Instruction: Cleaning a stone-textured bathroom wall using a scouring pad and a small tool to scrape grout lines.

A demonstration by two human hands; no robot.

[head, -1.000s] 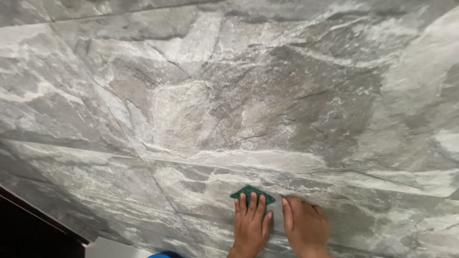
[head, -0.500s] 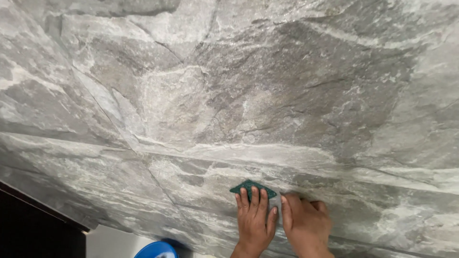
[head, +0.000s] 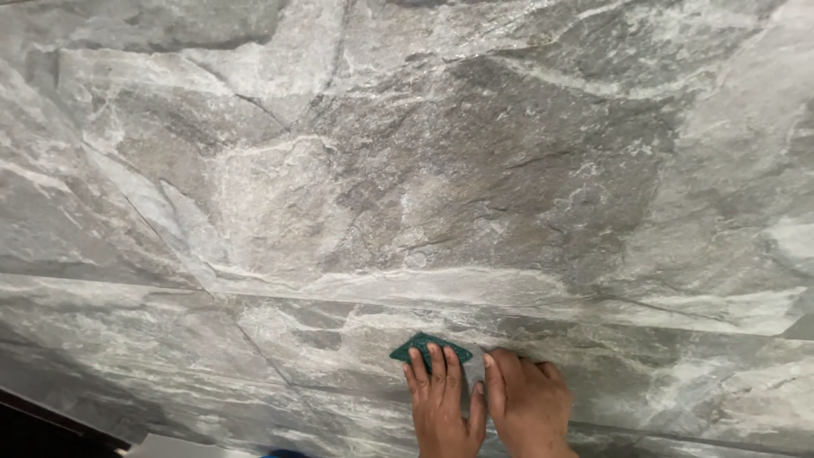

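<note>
1. The left hand [head: 443, 405] is lying flat with its 4 fingers [head: 435, 366] stretched out side by side, pressing down on a green scouring pad [head: 421, 345]; it is not clamped round the pad, only bearing on top of it.
2. The pad is showing as a thin, flat, dark green piece with a pointed corner toward the left hand's outer side; its far edge is peeking out just beyond the fingertips, and the rest is lying hidden under them.
3. The right hand [head: 527, 400] is resting just beside the left, thumb side toward it, with its fingers held together and curled slightly down onto the surface. It is holding nothing that can be seen.
4. The 2 hands are nearly touching at the thumbs.
5. Both are pressing on a grey stone-look tiled surface [head: 407, 170], mottled with white veins and darker brown-grey patches, rough and craggy in pattern.
6. A straight grout line [head: 593, 297] is running across just beyond the fingertips, and a slanting one is running off to the outer side of the left hand.
7. A dark strip [head: 42, 428] is showing well off to the left hand's outer side, near the wrist end.
</note>
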